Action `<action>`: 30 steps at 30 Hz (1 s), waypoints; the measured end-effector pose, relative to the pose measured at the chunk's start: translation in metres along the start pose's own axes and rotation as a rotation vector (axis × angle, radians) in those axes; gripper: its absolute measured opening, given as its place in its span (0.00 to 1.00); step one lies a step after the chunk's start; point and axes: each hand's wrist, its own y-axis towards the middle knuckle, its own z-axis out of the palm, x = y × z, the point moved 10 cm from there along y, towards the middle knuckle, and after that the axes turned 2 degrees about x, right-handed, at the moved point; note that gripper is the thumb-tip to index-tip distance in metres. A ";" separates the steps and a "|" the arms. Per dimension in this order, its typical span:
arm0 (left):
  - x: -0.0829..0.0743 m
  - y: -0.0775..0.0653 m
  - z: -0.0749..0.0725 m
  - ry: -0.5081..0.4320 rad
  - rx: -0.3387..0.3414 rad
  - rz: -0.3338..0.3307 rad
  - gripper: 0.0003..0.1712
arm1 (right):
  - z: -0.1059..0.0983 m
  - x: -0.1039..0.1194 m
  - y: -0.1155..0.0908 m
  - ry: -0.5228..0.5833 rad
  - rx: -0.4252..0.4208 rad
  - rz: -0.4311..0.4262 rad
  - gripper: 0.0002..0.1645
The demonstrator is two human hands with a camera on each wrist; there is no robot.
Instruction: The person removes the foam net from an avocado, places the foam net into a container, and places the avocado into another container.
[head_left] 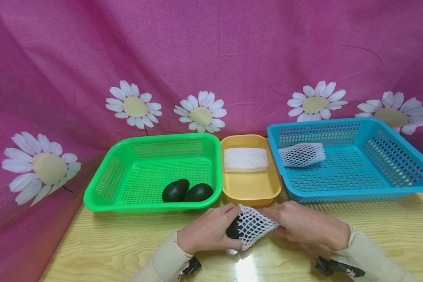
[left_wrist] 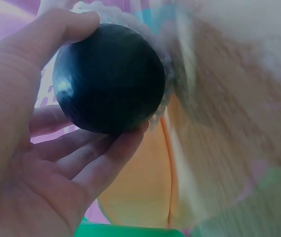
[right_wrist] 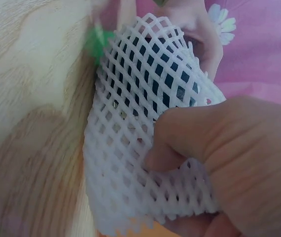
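My left hand (head_left: 213,229) grips a dark avocado (left_wrist: 111,79) by its rounded end, thumb on one side and fingers on the other. A white foam net sleeve (right_wrist: 130,113) is stretched over the avocado's far part, and the bare end pokes out toward the left palm. With thumb and fingers my right hand (head_left: 299,223) pinches the loose end of that sleeve. Both hands are low over the table, in front of the yellow tray (head_left: 252,192). Two more avocados (head_left: 176,190) lie in the front right corner of the green basket (head_left: 127,207).
Inside the yellow tray lie white foam net sleeves (head_left: 245,159). The blue basket (head_left: 352,194) at the right holds a netted item (head_left: 303,154) against its left wall. A pink flowered cloth (head_left: 211,47) hangs behind the wooden table (head_left: 91,243).
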 end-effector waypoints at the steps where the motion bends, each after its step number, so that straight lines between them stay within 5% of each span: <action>1: 0.000 0.000 0.000 -0.001 0.002 -0.001 0.33 | -0.001 0.000 0.000 -0.006 -0.009 -0.006 0.20; 11: 0.000 -0.001 0.000 0.054 0.010 0.028 0.31 | -0.001 -0.004 -0.002 -0.042 -0.018 0.006 0.23; 19: -0.004 0.000 0.002 0.078 0.001 0.062 0.24 | 0.001 -0.006 -0.002 -0.109 0.021 0.084 0.37; 30: -0.008 0.000 0.005 0.117 0.003 0.072 0.31 | -0.003 -0.002 -0.002 -0.146 -0.043 0.081 0.48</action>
